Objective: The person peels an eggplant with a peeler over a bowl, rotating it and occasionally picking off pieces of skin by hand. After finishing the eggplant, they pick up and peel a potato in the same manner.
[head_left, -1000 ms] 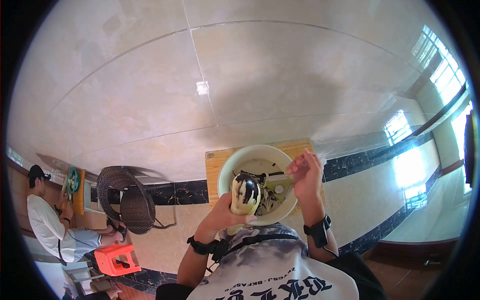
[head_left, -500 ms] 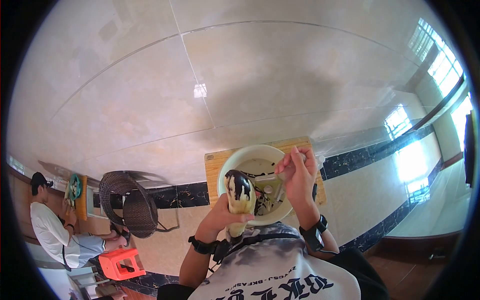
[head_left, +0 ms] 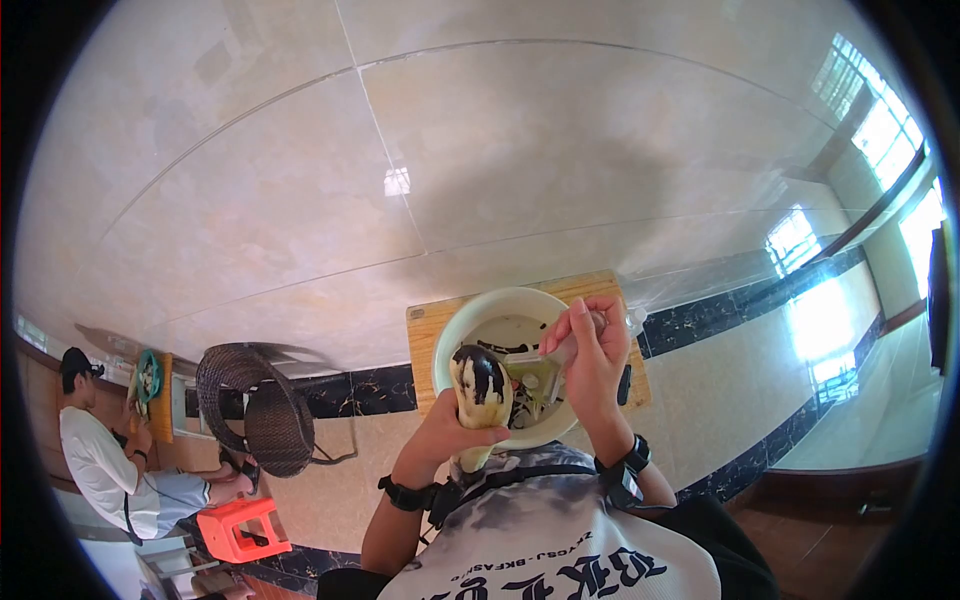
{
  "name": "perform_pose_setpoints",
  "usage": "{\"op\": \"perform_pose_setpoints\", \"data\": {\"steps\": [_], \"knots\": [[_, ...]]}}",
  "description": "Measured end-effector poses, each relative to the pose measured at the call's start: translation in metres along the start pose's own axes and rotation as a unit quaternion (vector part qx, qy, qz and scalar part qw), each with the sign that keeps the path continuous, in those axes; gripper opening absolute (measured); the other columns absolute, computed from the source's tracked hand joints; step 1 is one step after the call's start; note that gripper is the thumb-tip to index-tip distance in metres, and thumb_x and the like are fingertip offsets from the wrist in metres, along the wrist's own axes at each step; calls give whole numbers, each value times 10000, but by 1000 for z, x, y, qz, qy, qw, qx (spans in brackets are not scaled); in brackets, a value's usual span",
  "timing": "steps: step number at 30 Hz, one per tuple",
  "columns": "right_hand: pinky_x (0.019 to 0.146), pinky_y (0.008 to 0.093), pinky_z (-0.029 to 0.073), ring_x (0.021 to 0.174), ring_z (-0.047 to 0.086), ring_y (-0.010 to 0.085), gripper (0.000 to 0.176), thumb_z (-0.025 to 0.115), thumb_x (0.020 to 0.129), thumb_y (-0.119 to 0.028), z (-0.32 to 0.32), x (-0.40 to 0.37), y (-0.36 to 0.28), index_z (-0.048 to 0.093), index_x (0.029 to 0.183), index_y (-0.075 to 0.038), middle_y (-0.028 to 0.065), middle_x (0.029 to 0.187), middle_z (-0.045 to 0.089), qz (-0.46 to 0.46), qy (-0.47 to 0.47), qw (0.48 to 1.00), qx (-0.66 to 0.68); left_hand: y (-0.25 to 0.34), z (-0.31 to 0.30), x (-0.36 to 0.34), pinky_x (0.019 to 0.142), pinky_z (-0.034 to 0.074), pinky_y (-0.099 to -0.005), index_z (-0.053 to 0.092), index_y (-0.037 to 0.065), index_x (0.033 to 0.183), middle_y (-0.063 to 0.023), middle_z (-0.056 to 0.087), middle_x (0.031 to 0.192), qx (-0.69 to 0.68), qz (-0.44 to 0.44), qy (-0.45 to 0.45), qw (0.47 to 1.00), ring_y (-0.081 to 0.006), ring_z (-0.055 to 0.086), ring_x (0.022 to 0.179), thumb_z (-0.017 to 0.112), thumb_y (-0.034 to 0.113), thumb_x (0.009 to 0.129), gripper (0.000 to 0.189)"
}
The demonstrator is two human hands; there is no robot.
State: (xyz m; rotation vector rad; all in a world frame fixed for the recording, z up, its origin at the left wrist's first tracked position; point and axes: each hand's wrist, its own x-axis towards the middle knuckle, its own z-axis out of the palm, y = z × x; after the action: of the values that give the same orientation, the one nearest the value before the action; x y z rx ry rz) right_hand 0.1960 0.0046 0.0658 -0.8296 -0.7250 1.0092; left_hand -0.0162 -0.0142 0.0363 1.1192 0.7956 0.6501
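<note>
My left hand (head_left: 437, 438) is wrapped round a partly peeled eggplant (head_left: 481, 392), tilted upward. Dark purple skin remains on its top and in streaks, while pale flesh shows lower down. In my closed right hand (head_left: 598, 362) is what looks like a peeler (head_left: 563, 351), mostly covered by the fingers; it is apart from the eggplant, to its right. Beneath both hands stands a pale round basin (head_left: 470, 312) with dark peel strips (head_left: 515, 350) and other scraps in it.
A wooden table (head_left: 424, 335) bears the basin, close to the tiled wall. A clear plastic object (head_left: 636, 320) and a dark item (head_left: 625, 385) are at its right. Leftward are a wicker chair (head_left: 280, 430), a red stool (head_left: 240, 530) and a seated person (head_left: 100, 455).
My right hand has shifted slightly down, and more of the tool's pinkish part shows past the fingers. The left hand still holds the eggplant in nearly the same place.
</note>
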Motion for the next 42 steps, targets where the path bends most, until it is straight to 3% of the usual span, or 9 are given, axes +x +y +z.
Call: {"op": "perform_pose_setpoints", "data": {"steps": [8,20,23,26,32,35,42], "knots": [[639,314,549,680,614,161,104,525,1100,-105,5,-8,-1,453,1086,-32,67,798,570,-11,-23,1000,-18,-2,2,-4,1014,525,-353,624,51,1284,-64,700,1241,-21,-11,25,999,-177,640,1149,861,-25,688,646],[625,378,530,668,590,212,123,577,1075,-137,-9,-1,2,487,1045,-59,79,804,566,73,40,987,136,-5,-4,-15,794,608,-356,604,-8,1283,-94,700,1104,-73,24,2,997,-199,703,889,872,55,687,657],[629,383,527,670,589,213,118,583,1071,-137,-12,-3,1,497,1039,-64,79,804,570,86,44,984,151,-4,-2,-17,786,615,-364,605,-4,1280,-101,700,1108,-79,24,2,997,-206,705,897,877,54,683,659],[638,390,525,677,590,214,119,591,1067,-142,-14,-5,2,503,1033,-69,76,805,574,99,46,981,160,-6,-5,-20,905,573,-326,597,51,1319,-66,699,1202,-98,-3,-14,995,-149,677,1036,874,47,722,658],[649,394,518,685,590,213,117,598,1061,-151,-16,-4,2,510,1022,-84,70,802,578,119,49,977,170,-5,-4,-21,831,584,-313,636,31,1265,-57,716,1074,-97,9,-29,995,-139,698,904,861,43,729,581],[650,395,517,684,590,212,113,596,1061,-151,-18,-3,3,511,1022,-88,69,804,580,122,50,976,176,-9,-7,-20,784,626,-378,610,-8,1279,-113,699,1143,-90,12,-32,995,-206,707,907,893,74,676,671],[658,399,509,683,588,212,96,600,1054,-145,-20,-2,3,533,1009,-93,67,798,586,119,47,975,181,-9,-8,-21,779,619,-362,605,-25,1303,-112,702,1128,-80,10,-30,996,-198,703,893,905,100,672,710]]}}
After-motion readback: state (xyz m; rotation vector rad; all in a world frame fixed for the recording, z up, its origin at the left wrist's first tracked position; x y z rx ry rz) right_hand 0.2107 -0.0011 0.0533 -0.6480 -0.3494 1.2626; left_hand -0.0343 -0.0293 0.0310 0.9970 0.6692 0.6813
